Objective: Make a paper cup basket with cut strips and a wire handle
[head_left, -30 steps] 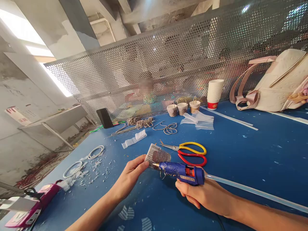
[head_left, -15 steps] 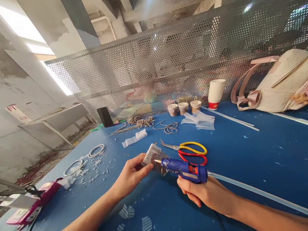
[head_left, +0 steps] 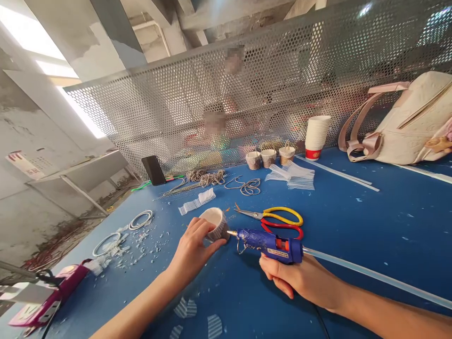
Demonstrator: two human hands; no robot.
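Left hand (head_left: 196,242) had the cup (head_left: 221,228) at its near side, thumb along the outside, fingers at the rim. Right hand (head_left: 293,278) was wrapped round the glue gun (head_left: 263,241), nozzle just beside the cup's wall; contact, couldn't tell. Cup was mouth up, left of the scissors (head_left: 261,216). Judged it light, likely to dent if squeezed; best hold the rim, away from hot glue. Pale inside, grey-brown, ridged outside.
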